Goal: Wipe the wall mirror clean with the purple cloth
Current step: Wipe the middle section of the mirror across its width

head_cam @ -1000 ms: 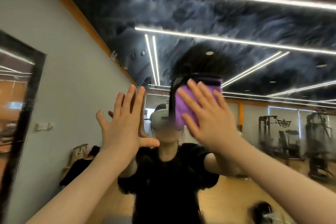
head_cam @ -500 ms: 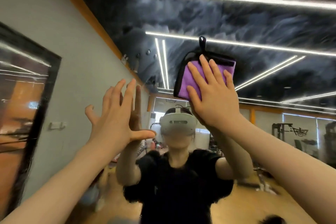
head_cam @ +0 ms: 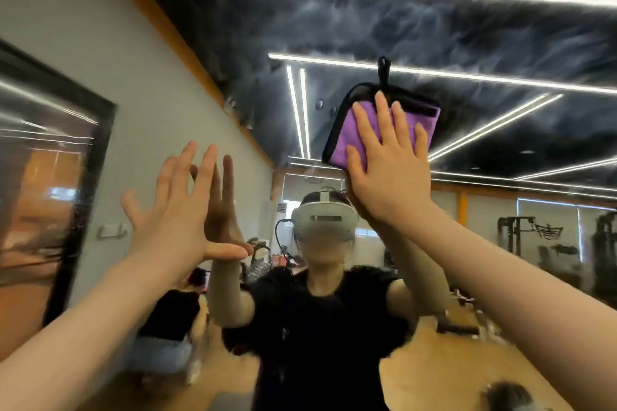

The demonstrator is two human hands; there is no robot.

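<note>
The wall mirror (head_cam: pixel 467 30) fills most of the view and reflects me, a person in a black top with a white headset. My right hand (head_cam: pixel 387 163) presses a folded purple cloth (head_cam: pixel 347 140) with black edging flat against the glass, fingers straight and spread; a black loop sticks up from the cloth's top. My left hand (head_cam: pixel 180 207) is raised lower and to the left, fingers straight, its fingertips at the glass where they meet their reflection.
A grey side wall (head_cam: pixel 140 110) runs along the left, with a black-framed panel (head_cam: pixel 50 177) and a small white switch (head_cam: pixel 112 231). The reflection shows gym machines (head_cam: pixel 534 243) at right, a crouching person at lower left and ceiling light strips.
My right hand has slid the cloth upward on the glass, from in front of the reflected headset to above it. My left hand stays raised at about the same height.
</note>
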